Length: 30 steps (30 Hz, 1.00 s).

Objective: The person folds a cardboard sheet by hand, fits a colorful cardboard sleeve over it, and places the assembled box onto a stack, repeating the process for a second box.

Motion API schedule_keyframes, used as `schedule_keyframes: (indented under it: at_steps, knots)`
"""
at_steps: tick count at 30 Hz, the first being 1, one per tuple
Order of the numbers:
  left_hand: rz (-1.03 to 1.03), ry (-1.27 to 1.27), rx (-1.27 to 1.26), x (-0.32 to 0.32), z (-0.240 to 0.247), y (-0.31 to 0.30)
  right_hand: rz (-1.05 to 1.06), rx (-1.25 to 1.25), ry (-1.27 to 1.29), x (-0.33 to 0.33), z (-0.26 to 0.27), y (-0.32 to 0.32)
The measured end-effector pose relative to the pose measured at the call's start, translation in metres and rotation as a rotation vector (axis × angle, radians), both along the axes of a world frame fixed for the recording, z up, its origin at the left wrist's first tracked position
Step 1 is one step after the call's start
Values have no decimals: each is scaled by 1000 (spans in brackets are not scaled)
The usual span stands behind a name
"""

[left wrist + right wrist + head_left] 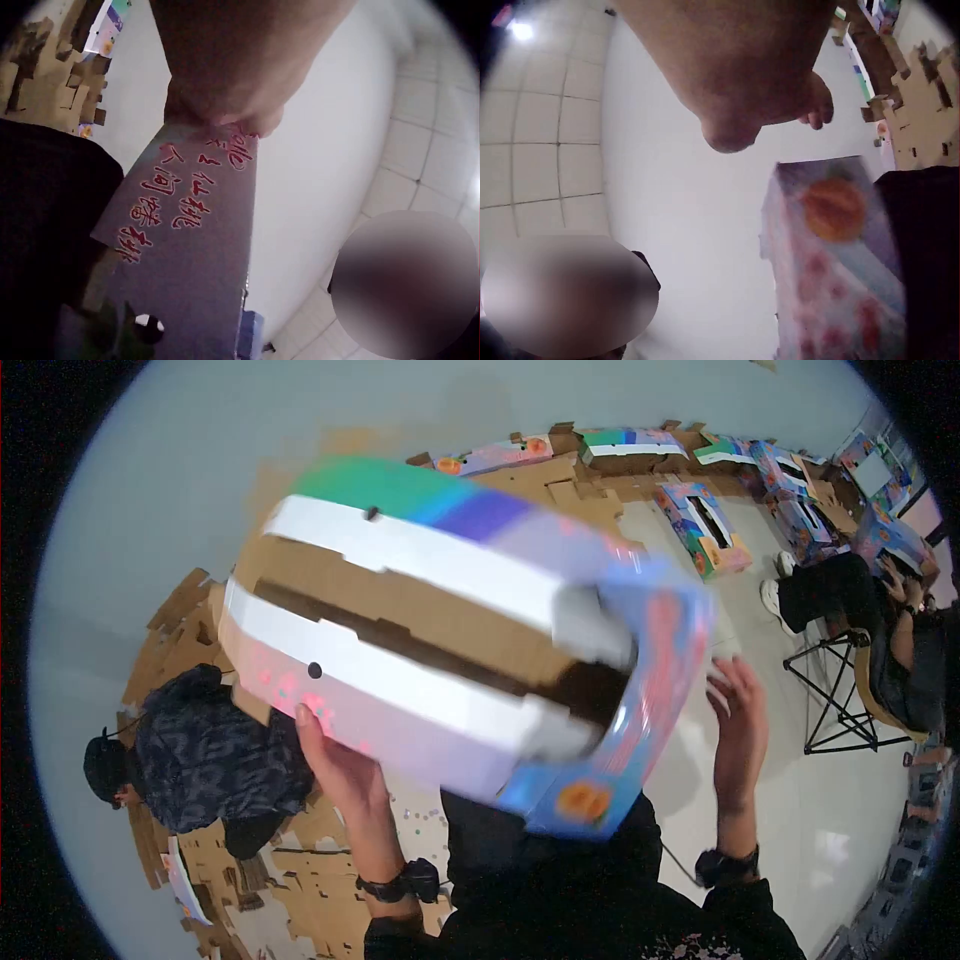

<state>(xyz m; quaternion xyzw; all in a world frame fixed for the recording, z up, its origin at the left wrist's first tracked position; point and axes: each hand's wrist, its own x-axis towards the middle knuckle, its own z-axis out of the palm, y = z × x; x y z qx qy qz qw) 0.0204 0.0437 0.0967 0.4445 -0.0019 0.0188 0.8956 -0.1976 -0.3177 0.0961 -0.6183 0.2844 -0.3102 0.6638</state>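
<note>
A printed cardboard box [400, 720] in green, purple, pink and blue is raised before the chest, tilted, its long slot between white flaps facing the head camera. My left hand [345, 770] grips its lower left side, thumb on the pink face, other fingers hidden behind. In the left wrist view that hand [232, 82] meets the box's lettered face [187, 225]. My right hand [738, 730] is off the box's right end, fingers spread and slightly bent, holding nothing. The right wrist view shows the hand [757, 90] apart from the box's end with an orange fruit print [834, 210].
A person in dark patterned clothes [225, 750] bends over flattened cardboard [310, 860] at left. Another person sits on a folding chair [850, 705] at right, a hand on a printed box. Similar boxes [700, 525] stand on the floor and along the wall.
</note>
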Motion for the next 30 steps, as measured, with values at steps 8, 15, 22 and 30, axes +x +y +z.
schedule_keyframes:
  at_steps: [8,15,22,30]
  knots:
    - [-9,-49,45,-71,-31,-86,477,329,-176,37,-18,127]
    - [-244,-290,468,-107,-27,-122,255,693,-430,97,1,129]
    - [-499,-560,1249,-138,-81,-4,330,388,-383,140,50,4]
    - [460,-183,920,-98,-53,133,624,211,34,131,31,-67]
